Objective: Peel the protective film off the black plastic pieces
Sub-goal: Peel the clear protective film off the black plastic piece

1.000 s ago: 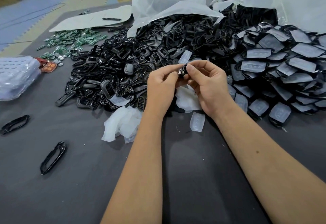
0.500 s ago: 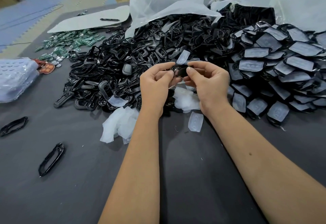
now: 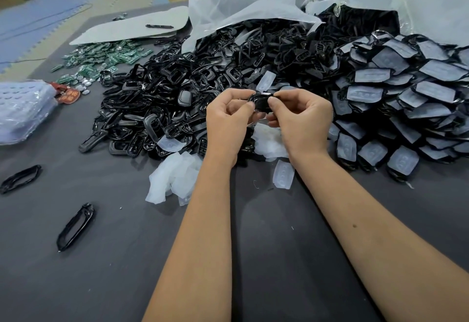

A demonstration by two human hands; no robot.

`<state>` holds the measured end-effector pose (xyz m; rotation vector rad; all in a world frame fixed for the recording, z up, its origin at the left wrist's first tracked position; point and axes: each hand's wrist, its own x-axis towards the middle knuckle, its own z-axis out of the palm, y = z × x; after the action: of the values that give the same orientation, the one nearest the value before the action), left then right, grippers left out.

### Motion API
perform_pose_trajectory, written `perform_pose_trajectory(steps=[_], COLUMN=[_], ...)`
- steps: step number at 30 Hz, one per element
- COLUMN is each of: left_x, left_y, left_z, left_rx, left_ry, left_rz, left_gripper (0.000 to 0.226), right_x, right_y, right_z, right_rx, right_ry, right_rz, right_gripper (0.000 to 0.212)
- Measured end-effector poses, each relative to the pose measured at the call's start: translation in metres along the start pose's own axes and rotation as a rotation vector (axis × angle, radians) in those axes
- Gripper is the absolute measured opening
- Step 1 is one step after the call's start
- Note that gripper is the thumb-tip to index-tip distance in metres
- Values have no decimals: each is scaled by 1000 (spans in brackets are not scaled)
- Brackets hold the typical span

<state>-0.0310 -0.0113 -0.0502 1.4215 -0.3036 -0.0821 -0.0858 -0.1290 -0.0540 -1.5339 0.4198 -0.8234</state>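
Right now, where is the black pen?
In the head view, the black pen lies far left on the grey sheet, behind the green circuit boards.

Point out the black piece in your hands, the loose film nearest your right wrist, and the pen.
black piece point(image 3: 261, 100), head view, its glossy middle between the thumbs.
loose film point(image 3: 283, 174), head view, its centre.
pen point(image 3: 159, 26), head view, mid-barrel.

Black plastic piece point(image 3: 261, 101) pinched between left hand point(image 3: 228, 121) and right hand point(image 3: 303, 118) above grey table point(image 3: 279, 258); heap of black frames point(image 3: 162, 108) behind; film-covered pieces point(image 3: 406, 103) at right; peeled films point(image 3: 172, 179) beneath.
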Motion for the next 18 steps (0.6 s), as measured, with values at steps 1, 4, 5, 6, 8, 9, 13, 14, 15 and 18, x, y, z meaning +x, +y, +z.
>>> perform_pose_trajectory(steps=[1, 4, 5, 6, 8, 9, 13, 14, 15, 18], left_x=[0, 0, 0, 0, 0, 0, 0, 0, -1, -3], left_y=[0, -1, -1, -1, -1, 0, 5, 5, 6, 8], left_z=[0, 1, 1, 1, -1, -2, -7, -7, -8, -6], left_rx=[27, 85, 82, 69, 25, -7, -111, -118, -118, -92], left_ry=[-10, -13, -10, -8, -12, -17, -49, -59, -64, -52], left_rz=[16, 49, 52, 50, 39, 34, 24, 25, 27, 41], left_gripper=[14, 15, 16, 16, 15, 15, 19, 20, 20, 17], right_x=[0, -1, -1, -1, -2, -2, 3, 4, 4, 5], right_y=[-1, -1, -1, -1, -2, -3, -6, -6, -5, -5], right_z=[0, 0, 0, 0, 0, -1, -5, -5, -6, -7], right_rx=[-12, -66, -112, -165, -237, -232, 66, 108, 132, 176], right_ry=[5, 16, 24, 34, 66, 74, -106, -147, -170, -201], right_rz=[3, -10, -38, -76, -138, -130, 78, 93, 97, 111], right_gripper=[7, 9, 9, 10, 17, 24, 25, 18, 13, 12])
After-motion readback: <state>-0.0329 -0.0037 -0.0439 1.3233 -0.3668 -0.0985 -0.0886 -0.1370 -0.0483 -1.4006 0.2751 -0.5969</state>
